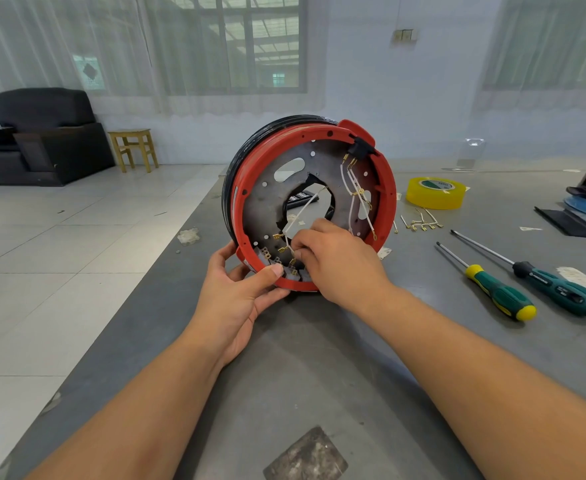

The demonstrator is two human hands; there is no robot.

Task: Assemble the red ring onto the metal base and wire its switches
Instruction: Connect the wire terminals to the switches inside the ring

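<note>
Head view, assembly: red ring is sitting around metal base, standing on edge on grey table.
Left hand: gripping the ring's lower rim, thumb curled over it.
Right hand: pinching a white wire inside, beside the switches.

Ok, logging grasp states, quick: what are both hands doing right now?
Left hand: grips the lower rim of the red ring.
Right hand: fingers curled, pinching a white wire by the switches.
</note>
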